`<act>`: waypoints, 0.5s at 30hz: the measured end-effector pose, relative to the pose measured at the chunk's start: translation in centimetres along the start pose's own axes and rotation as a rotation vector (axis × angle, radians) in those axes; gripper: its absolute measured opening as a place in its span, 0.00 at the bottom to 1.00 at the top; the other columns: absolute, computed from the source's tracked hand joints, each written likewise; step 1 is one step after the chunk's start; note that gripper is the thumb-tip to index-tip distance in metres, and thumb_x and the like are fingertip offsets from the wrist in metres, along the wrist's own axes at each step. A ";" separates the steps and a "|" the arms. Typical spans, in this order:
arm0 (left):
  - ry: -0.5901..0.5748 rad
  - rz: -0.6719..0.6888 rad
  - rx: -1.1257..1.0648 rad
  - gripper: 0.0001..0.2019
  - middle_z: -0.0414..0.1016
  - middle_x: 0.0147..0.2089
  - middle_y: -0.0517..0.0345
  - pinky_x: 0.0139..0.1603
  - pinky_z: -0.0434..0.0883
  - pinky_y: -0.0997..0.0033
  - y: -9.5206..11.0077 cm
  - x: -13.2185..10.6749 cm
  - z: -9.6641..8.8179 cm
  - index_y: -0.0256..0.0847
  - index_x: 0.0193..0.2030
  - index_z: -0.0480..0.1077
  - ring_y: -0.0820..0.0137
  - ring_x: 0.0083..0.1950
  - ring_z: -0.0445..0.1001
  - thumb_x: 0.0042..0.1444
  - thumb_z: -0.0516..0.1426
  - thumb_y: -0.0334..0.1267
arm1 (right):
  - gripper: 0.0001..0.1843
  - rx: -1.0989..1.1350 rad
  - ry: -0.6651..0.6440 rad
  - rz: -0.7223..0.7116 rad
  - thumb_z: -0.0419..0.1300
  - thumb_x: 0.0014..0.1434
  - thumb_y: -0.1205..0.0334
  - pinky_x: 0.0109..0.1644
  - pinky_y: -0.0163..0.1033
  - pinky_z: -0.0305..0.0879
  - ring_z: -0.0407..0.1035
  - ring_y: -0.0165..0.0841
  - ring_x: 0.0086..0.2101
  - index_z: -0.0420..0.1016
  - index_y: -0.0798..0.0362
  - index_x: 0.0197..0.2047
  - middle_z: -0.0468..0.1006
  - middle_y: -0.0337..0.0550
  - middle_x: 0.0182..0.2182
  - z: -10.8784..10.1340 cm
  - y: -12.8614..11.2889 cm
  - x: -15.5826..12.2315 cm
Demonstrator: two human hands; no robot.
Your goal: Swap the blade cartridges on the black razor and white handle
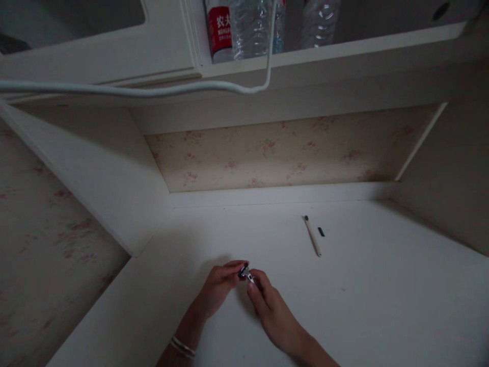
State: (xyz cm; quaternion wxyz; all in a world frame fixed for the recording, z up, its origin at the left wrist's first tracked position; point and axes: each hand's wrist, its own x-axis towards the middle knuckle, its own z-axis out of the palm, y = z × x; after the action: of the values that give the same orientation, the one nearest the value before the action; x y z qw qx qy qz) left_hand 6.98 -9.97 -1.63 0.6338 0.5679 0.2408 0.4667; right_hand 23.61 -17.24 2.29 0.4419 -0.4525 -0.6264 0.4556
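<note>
Between my two hands is a small razor (246, 272) with a dark head and a silvery neck. My right hand (269, 306) is closed around its handle, most of which the fingers hide. With thumb and fingers, my left hand (217, 288) pinches the razor's head from the left side. Farther back on the white desk (367, 285) lies a slim beige handle with a dark end (312, 237), perhaps a toothbrush. Beside it is a small dark flat piece (321, 232), too small to make out.
A white shelf (336, 53) overhangs the desk, with several clear plastic bottles (250, 28) and a red-labelled bottle (220, 30) on it. A white cable (153, 92) hangs across the front. White side panels and a flower-patterned wall (267, 155) enclose the desk.
</note>
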 end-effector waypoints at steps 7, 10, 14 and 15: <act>0.007 0.008 0.114 0.11 0.71 0.52 0.46 0.54 0.64 0.61 -0.2 0.0 0.1 0.43 0.43 0.77 0.61 0.52 0.68 0.52 0.61 0.38 | 0.17 -0.103 0.103 -0.058 0.45 0.66 0.53 0.40 0.34 0.59 0.66 0.31 0.33 0.72 0.52 0.41 0.73 0.40 0.33 0.0 0.3 0.2; 0.008 -0.002 0.146 0.11 0.71 0.51 0.45 0.53 0.65 0.63 -0.2 0.1 0.1 0.42 0.43 0.77 0.61 0.51 0.68 0.52 0.61 0.38 | 0.19 -0.014 0.096 -0.006 0.46 0.65 0.51 0.37 0.33 0.59 0.64 0.31 0.31 0.73 0.52 0.38 0.72 0.38 0.29 -0.1 0.0 0.3; -0.010 -0.043 0.135 0.11 0.70 0.52 0.45 0.54 0.64 0.61 0.0 0.0 0.1 0.42 0.42 0.77 0.61 0.52 0.68 0.52 0.61 0.39 | 0.20 0.091 0.060 0.074 0.47 0.64 0.48 0.30 0.32 0.57 0.59 0.29 0.26 0.71 0.53 0.32 0.66 0.36 0.24 -0.3 0.2 0.5; -0.011 -0.060 0.136 0.11 0.70 0.53 0.44 0.55 0.63 0.60 0.0 -0.1 0.1 0.41 0.42 0.77 0.60 0.53 0.68 0.52 0.61 0.39 | 0.20 0.103 0.053 0.074 0.48 0.63 0.48 0.29 0.33 0.56 0.58 0.29 0.25 0.70 0.53 0.31 0.65 0.36 0.23 -0.4 0.3 0.5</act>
State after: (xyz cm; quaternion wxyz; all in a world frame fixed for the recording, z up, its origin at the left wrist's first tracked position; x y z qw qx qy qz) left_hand 7.06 -10.09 -1.56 0.6088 0.6046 0.2854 0.4271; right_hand 23.91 -16.60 2.11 0.4638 -0.4638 -0.5733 0.4911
